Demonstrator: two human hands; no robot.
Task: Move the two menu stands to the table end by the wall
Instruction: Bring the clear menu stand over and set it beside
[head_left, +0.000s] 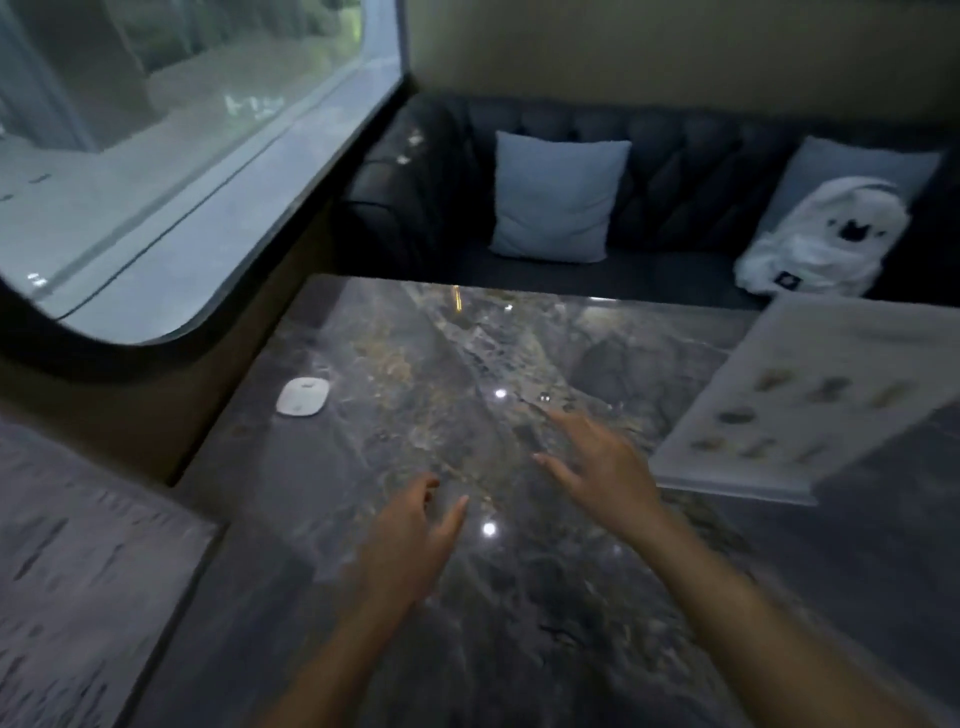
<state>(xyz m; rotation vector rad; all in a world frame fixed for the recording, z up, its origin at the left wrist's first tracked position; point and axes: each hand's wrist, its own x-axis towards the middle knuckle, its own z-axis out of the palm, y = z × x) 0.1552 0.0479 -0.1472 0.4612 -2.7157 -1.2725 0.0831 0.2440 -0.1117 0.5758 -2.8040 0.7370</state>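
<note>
A pale menu stand (810, 395) with small food pictures stands tilted at the right side of the dark marble table (415, 364). A second stand is not in view, unless it lies past the right edge. My right hand (597, 462) hovers over the table just left of the stand, fingers spread, holding nothing. My left hand (415, 535) hangs over the table's middle, fingers apart and empty. Neither hand touches the stand.
A small white oval device (304, 396) lies near the table's left edge, by the wall under a large window (182, 156). Behind the table is a dark sofa (675, 156) with a pale cushion (558, 195) and a white backpack (826, 239). A grey textured surface (78, 545) sits at the lower left.
</note>
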